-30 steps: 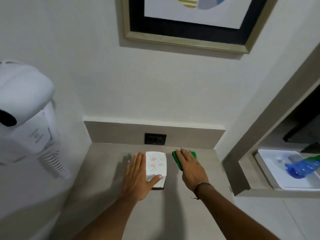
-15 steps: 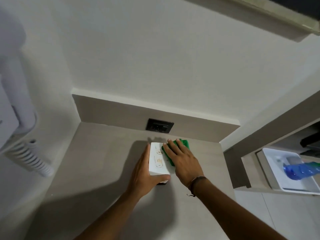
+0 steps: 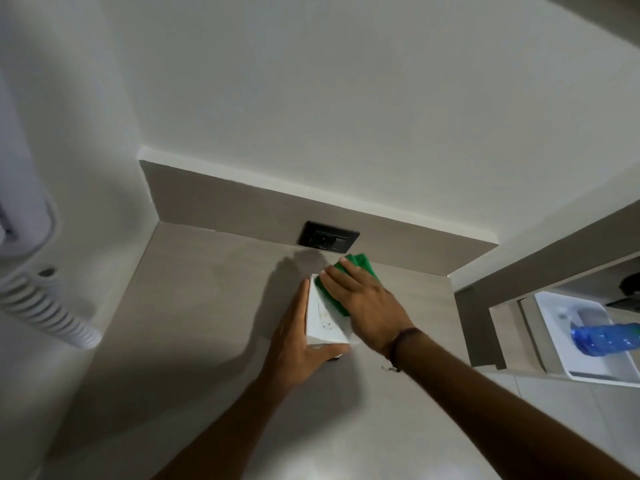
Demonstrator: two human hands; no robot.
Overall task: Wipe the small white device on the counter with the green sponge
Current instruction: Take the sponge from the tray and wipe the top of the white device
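Observation:
The small white device [image 3: 323, 320] lies flat on the grey counter [image 3: 194, 306], with faint markings on its top face. My left hand [image 3: 298, 344] grips it along its left side, thumb hooked under the near edge. My right hand [image 3: 363, 303] presses the green sponge [image 3: 360, 266] flat onto the far right part of the device's top. Most of the sponge is hidden under my fingers; its green far end and a strip near my palm stick out.
A black wall socket [image 3: 328, 236] sits in the backsplash just behind the sponge. A white wall-mounted hair dryer with coiled cord [image 3: 38, 303] hangs at the left. To the right, a white tray [image 3: 561, 344] holds a blue bottle [image 3: 606, 337].
My right hand slid the sponge from the counter beside the device onto its top. My left hand stays clamped on the device's left side. The view tilted down and closer.

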